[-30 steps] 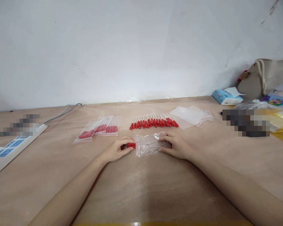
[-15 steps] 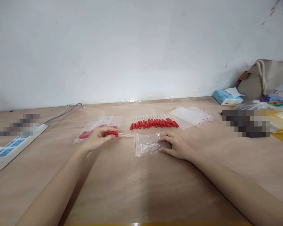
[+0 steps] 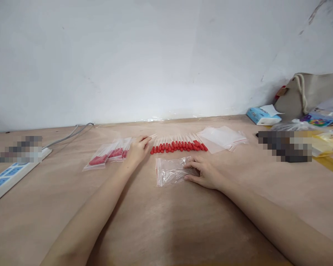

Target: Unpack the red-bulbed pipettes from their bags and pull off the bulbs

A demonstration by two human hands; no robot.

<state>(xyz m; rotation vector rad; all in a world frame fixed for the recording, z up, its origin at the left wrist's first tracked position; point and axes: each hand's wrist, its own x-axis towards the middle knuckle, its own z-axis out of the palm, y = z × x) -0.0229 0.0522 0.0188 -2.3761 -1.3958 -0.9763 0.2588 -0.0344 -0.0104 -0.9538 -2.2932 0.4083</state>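
My left hand point(image 3: 140, 148) is closed around droppers, whose thin clear tubes point(image 3: 153, 135) poke out to the right past the fingertips; their bulbs are hidden in the hand. Just right of it lies a row of several droppers point(image 3: 179, 146) with red bulbs toward me and clear tubes pointing to the wall. Nearer to me, an empty-looking clear zip bag point(image 3: 169, 171) lies flat, its zip edge facing left. My right hand point(image 3: 204, 173) holds that bag at its right end between thumb and fingers.
On the left lie zip bags point(image 3: 107, 155) with red-bulbed droppers inside. Flat zip bags point(image 3: 224, 137) are stacked right of the row. A power strip point(image 3: 19, 173) with a grey cable stands far left. A tissue pack point(image 3: 263, 116) and a beige bag point(image 3: 316, 88) are at the right.
My left hand has moved right and toward the wall, from left of the zip bag to the left end of the dropper row. My right hand stays on the zip bag.
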